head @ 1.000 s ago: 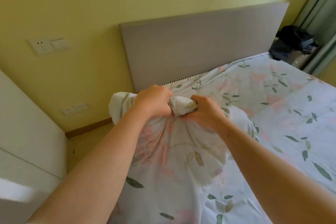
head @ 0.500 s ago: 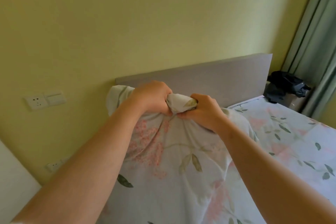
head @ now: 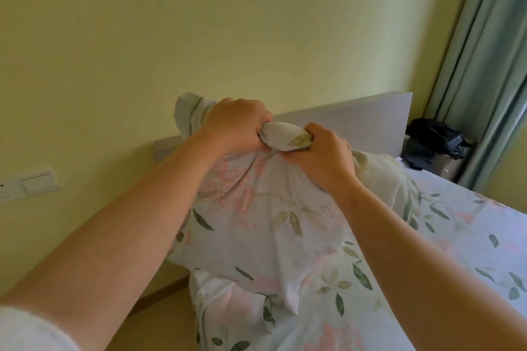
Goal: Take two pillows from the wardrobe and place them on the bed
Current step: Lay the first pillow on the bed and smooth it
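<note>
A floral pillow (head: 256, 225), white with pink blossoms and green leaves, hangs upright in front of me above the near corner of the bed (head: 462, 239). My left hand (head: 236, 125) and my right hand (head: 322, 154) both clutch its bunched top edge, close together, with a twist of fabric between them. The pillow's lower edge droops onto the bed's matching floral sheet. Behind it stands the grey headboard (head: 356, 120). I cannot make out a second pillow, and the wardrobe is out of view.
A yellow wall (head: 228, 23) rises behind the headboard, with a switch plate (head: 28, 185) at the left. A dark heap of clothing (head: 433, 145) lies on a small stand by the green curtain (head: 490, 65) at the right. Bare floor (head: 165, 310) shows left of the bed.
Both hands have lifted the pillow higher, still gripping its top edge. My view has tilted upward, so the white cabinet at the left has dropped out of sight.
</note>
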{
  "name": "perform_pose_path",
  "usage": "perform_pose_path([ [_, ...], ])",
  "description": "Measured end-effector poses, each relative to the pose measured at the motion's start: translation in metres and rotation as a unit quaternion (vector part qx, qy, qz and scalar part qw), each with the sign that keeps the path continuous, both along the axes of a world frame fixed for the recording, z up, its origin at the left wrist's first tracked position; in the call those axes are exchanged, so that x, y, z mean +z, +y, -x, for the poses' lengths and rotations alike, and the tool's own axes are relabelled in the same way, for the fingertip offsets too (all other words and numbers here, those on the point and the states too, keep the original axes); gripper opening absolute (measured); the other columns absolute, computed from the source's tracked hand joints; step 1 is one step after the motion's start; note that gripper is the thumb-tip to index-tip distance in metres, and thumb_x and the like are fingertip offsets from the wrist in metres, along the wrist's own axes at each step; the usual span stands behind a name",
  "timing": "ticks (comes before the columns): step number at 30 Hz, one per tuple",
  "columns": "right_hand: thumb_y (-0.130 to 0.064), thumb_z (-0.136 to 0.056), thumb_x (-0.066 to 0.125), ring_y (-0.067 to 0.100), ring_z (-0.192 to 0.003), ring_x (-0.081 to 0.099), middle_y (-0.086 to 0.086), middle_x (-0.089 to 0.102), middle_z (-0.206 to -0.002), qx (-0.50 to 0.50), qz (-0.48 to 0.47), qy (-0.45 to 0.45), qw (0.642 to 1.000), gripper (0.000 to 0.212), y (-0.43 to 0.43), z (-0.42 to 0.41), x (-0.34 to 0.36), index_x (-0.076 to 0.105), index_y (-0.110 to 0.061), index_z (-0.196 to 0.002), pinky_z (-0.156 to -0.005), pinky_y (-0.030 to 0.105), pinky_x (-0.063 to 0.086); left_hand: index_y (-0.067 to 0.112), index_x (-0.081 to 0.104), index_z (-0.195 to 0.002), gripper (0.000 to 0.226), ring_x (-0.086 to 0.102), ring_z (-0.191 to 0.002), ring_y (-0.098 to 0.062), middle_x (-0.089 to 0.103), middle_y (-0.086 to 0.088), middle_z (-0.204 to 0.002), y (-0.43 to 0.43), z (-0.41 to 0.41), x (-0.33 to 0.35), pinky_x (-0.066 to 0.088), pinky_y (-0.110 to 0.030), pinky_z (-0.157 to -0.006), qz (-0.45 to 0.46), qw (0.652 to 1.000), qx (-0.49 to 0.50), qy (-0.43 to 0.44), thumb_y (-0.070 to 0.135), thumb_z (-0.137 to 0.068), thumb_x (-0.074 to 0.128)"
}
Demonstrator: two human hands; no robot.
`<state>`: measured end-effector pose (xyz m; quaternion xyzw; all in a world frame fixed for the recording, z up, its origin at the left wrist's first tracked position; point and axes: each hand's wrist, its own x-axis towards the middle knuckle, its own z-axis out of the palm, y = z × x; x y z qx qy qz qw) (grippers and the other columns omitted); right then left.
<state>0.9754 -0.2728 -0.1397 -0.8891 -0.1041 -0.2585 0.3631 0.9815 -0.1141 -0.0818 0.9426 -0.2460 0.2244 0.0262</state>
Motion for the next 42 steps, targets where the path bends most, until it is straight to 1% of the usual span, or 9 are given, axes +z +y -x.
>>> perform_pose_path([
  [10, -0.035, -0.071, 0.072, 0.024, -0.063, 0.048, -0.003, 0.048, -0.056, -0.090, -0.047, 0.079, 0.992, 0.036, 0.010, -0.112, -0.027, 0.043, -0.020, -0.057, -0.060, 0.036, 0.039, 0.017, 0.070, -0.088, 0.022, 0.061, -0.082, -0.025, 0.068, -0.006, -0.090, 0.010, -0.155, -0.026, 0.046, -0.034, -0.073, 0.011, 0.984, -0.146, 0.102, 0.031, -0.071, 0.075],
  [15, -0.040, -0.075, 0.067, 0.025, -0.068, 0.057, 0.001, 0.058, -0.065, -0.171, 0.016, 0.144, 0.975, 0.023, 0.005, -0.168, -0.065, 0.056, -0.020, -0.071, -0.066, 0.039, 0.046, 0.020, 0.067, -0.096, 0.023, 0.058, -0.097, -0.025, 0.063, -0.003, -0.104, -0.008, -0.236, -0.073, 0.036, -0.034, -0.084, -0.058, 0.970, -0.196, 0.128, 0.037, -0.082, 0.060],
  [20, -0.046, -0.083, 0.055, 0.024, -0.070, 0.055, -0.005, 0.050, -0.062, -0.254, 0.058, 0.254, 0.931, 0.032, -0.001, -0.183, -0.122, 0.039, -0.026, -0.064, -0.070, 0.033, 0.037, 0.027, 0.061, -0.112, 0.029, 0.051, -0.114, -0.024, 0.058, 0.002, -0.118, -0.030, -0.281, -0.147, 0.033, -0.037, -0.095, -0.130, 0.949, -0.235, 0.167, 0.031, -0.086, 0.047],
  [22, -0.047, -0.084, 0.050, 0.027, -0.087, 0.054, 0.000, 0.055, -0.076, -0.312, 0.060, 0.274, 0.908, 0.025, -0.008, -0.190, -0.136, 0.044, -0.024, -0.076, -0.077, 0.036, 0.032, 0.031, 0.049, -0.129, 0.041, 0.042, -0.125, -0.023, 0.051, 0.003, -0.130, -0.046, -0.288, -0.169, 0.022, -0.042, -0.107, -0.103, 0.952, -0.239, 0.163, 0.026, -0.089, 0.046],
  [24, -0.043, -0.087, 0.047, 0.029, -0.112, 0.043, 0.009, 0.055, -0.111, -0.367, 0.064, 0.291, 0.881, 0.027, -0.017, -0.197, -0.148, 0.047, -0.022, -0.105, -0.087, 0.040, 0.029, 0.034, 0.026, -0.143, 0.056, 0.021, -0.140, -0.021, 0.031, 0.004, -0.148, -0.061, -0.290, -0.186, 0.005, -0.049, -0.115, -0.059, 0.959, -0.226, 0.163, 0.025, -0.091, 0.044],
  [27, -0.034, -0.090, 0.050, 0.031, -0.142, 0.009, 0.004, 0.008, -0.157, -0.378, 0.070, 0.290, 0.877, 0.058, -0.026, -0.207, -0.170, 0.021, -0.029, -0.140, -0.114, 0.045, 0.012, 0.034, 0.002, -0.148, 0.067, -0.005, -0.146, -0.019, -0.001, 0.006, -0.158, -0.074, -0.292, -0.217, -0.004, -0.047, -0.117, -0.059, 0.957, -0.180, 0.221, 0.025, -0.094, 0.042],
  [30, -0.032, -0.090, 0.051, 0.028, -0.146, -0.006, 0.001, -0.010, -0.158, -0.342, 0.067, 0.348, 0.870, 0.068, -0.030, -0.213, -0.200, 0.011, -0.033, -0.145, -0.118, 0.044, 0.004, 0.029, 0.008, -0.148, 0.067, 0.001, -0.147, -0.020, 0.003, 0.002, -0.159, -0.076, -0.294, -0.259, 0.007, -0.041, -0.117, -0.062, 0.945, -0.146, 0.288, 0.026, -0.094, 0.046],
  [35, -0.035, -0.092, 0.047, 0.032, -0.145, 0.002, 0.002, -0.005, -0.159, -0.298, -0.001, 0.461, 0.836, 0.063, -0.032, -0.208, -0.273, 0.014, -0.032, -0.145, -0.117, 0.047, 0.009, 0.024, 0.023, -0.143, 0.061, 0.017, -0.143, -0.023, 0.018, -0.001, -0.154, -0.068, -0.299, -0.339, 0.022, -0.042, -0.114, -0.078, 0.921, -0.102, 0.368, 0.037, -0.090, 0.050],
  [42, -0.050, -0.090, 0.045, 0.033, -0.144, 0.012, 0.007, 0.004, -0.159, -0.339, -0.135, 0.542, 0.757, 0.069, -0.028, -0.202, -0.373, 0.012, -0.030, -0.147, -0.115, 0.053, 0.019, 0.025, 0.019, -0.146, 0.062, 0.009, -0.145, -0.023, 0.010, -0.002, -0.158, -0.061, -0.309, -0.431, 0.021, -0.043, -0.114, -0.084, 0.894, -0.040, 0.439, 0.045, -0.092, 0.044],
])
